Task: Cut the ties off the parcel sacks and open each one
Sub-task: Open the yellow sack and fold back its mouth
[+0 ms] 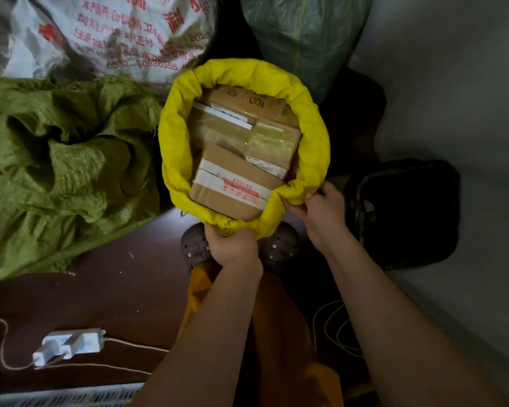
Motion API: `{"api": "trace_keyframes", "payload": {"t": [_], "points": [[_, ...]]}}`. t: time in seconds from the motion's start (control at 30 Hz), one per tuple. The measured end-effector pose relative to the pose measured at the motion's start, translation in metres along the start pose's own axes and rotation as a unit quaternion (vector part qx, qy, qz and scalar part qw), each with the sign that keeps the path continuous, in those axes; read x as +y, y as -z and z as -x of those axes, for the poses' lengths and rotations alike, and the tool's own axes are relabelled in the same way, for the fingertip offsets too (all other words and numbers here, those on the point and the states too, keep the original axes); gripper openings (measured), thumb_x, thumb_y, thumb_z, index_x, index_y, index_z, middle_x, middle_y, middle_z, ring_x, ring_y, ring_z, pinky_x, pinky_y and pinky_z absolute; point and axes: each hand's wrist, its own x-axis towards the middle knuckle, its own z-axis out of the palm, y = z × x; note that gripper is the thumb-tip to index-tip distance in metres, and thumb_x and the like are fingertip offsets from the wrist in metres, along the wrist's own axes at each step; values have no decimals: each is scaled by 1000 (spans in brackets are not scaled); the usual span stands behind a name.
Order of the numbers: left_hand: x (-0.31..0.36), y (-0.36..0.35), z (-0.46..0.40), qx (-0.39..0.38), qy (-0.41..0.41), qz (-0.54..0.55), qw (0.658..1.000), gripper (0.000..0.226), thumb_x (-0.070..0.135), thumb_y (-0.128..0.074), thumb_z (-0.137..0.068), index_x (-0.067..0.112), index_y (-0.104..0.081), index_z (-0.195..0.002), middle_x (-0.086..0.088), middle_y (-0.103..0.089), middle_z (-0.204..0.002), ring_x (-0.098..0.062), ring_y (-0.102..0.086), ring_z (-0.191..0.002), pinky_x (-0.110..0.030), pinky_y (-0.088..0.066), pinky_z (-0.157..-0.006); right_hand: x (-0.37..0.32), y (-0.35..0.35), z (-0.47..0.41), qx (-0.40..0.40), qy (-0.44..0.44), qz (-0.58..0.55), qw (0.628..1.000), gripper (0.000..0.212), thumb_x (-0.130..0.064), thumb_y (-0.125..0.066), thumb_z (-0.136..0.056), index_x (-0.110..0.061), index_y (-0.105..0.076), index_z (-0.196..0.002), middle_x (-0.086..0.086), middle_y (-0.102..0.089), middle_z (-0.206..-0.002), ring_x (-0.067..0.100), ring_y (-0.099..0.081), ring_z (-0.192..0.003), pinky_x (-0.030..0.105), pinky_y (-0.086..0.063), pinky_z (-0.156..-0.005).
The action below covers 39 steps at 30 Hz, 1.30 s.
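Green woven sack [56,168], crumpled, fills the left side on the dark floor [124,277]. White sack [100,33] with red print stands far left; a dark green sack [303,36] stands far centre, behind the yellow one. Black bag [406,212] lies to the right, against the pale wall [453,98].

Yellow sack [312,148] sits in the centre, mouth wide open, rim rolled outward. Cardboard boxes [232,183] packed inside, taped, labels facing up; no tie visible on the rim.

Left hand [232,245]: fingers closed around the bunched near edge of the yellow rim. Right hand [323,210]: thumb and fingers pinching the near right part of the rim. The hands are near each other, not touching.

Grey shoes [194,248] show just under the sack. White power strip [71,345] with plugs lies near left; white cable [332,327] coiled near right.
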Motion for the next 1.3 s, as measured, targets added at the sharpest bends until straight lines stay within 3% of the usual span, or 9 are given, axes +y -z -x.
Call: {"api": "trace_keyframes", "payload": {"t": [0.17,0.3,0.43,0.6,0.73,0.93,1.07,1.13,1.3], "points": [[2,2,-7,12,-72,48,996,89,-24,-54,-74,18,-32,-148,-14,-60,-129,-27,-60,-116,-51,-52,-92,0,-3,-5,5,-83,-103,991,42,13,-37,-95,0,-37,-135,26,-49,-133,43,-56,-116,51,-56,-76],[7,10,-19,15,-99,46,994,78,-21,-53,-77,20,-38,-143,-12,-69,-110,-22,-67,-101,-39,-58,-80,8,-10,2,23,-86,-91,992,50,15,-41,-84,-9,-34,-127,24,-50,-125,39,-60,-106,54,-58,-76],[9,16,-31,20,-105,-32,994,70,-11,-62,-77,17,-39,-138,4,-67,-84,-16,-66,-86,-31,-55,-69,18,-31,4,66,-36,12,997,55,-13,-71,-82,-23,-29,-116,-2,-48,-106,14,-57,-92,42,-61,-72],[0,26,-39,113,-35,-114,986,39,3,-84,-63,6,-54,-88,-16,-66,-94,-30,-65,-87,-41,-56,-77,28,-43,1,161,-9,146,976,69,-10,-79,-73,-16,-28,-119,-6,-40,-82,30,-60,-91,51,-58,-79],[-5,17,-33,102,-5,-104,989,27,2,-75,-68,18,-55,-59,-8,-62,-68,-26,-59,-65,-34,-51,-64,35,-40,4,185,44,180,965,64,0,-65,-76,-15,-29,-127,-6,-44,-84,27,-59,-90,44,-55,-85],[7,5,-27,98,-8,-43,994,40,9,-84,-66,9,-50,-87,-9,-61,-90,-26,-60,-83,-36,-53,-73,40,-38,6,139,46,81,986,55,11,-50,-80,-9,-40,-130,10,-55,-109,30,-60,-101,51,-56,-84],[12,-5,-30,86,-25,20,996,37,-4,-73,-71,10,-44,-91,-2,-52,-80,-21,-50,-71,-13,-38,-45,34,-39,1,77,3,-57,995,49,15,-47,-87,-6,-45,-130,12,-57,-111,24,-62,-92,30,-58,-56],[11,-5,-32,59,-35,53,996,37,-10,-68,-72,10,-44,-93,-7,-55,-88,-20,-51,-71,-11,-40,-45,31,-39,-1,51,-8,-76,996,47,15,-48,-89,-6,-47,-132,18,-57,-121,27,-63,-97,28,-57,-52],[8,5,-38,-13,-75,118,990,38,-24,-49,-70,11,-46,-82,-3,-52,-71,-9,-48,-55,-15,-43,-45,29,-41,-7,-11,-39,-98,994,46,15,-43,-92,-4,-47,-133,24,-57,-127,35,-62,-105,43,-56,-73]]}}
